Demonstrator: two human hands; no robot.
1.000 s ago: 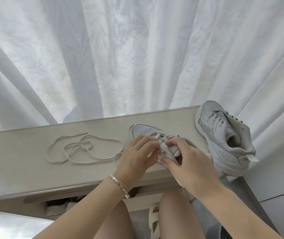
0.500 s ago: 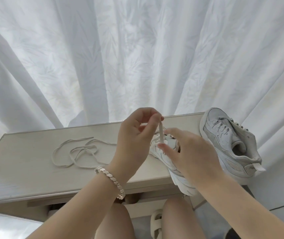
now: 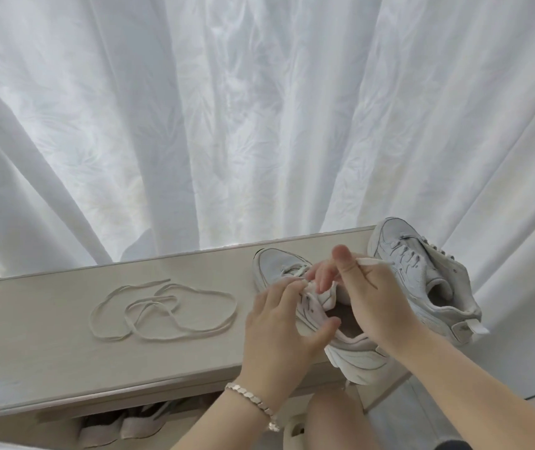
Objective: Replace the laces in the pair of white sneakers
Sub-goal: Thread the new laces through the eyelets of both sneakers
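2 white sneakers sit at the right end of the pale tabletop, in the lower right of the frame. The near sneaker lies at lower centre, toe pointing away and heel hanging over the front edge. The far sneaker rests at the tabletop's right corner, just beside it, laced up.

The left hand holds the near sneaker: its grip is closed on the shoe, fingers curled over the tongue and eyelets, thumb pressed against the collar. The right hand hovers over the shoe's opening, its grip narrow, pinching a flat white lace end that pokes out toward the far sneaker (where this lace runs below the fingers cannot be told).

A loose lace lies in tangled loops at lower centre-left of the tabletop, well apart from both hands. A bracelet circles the left wrist. A white curtain fills the upper frame.
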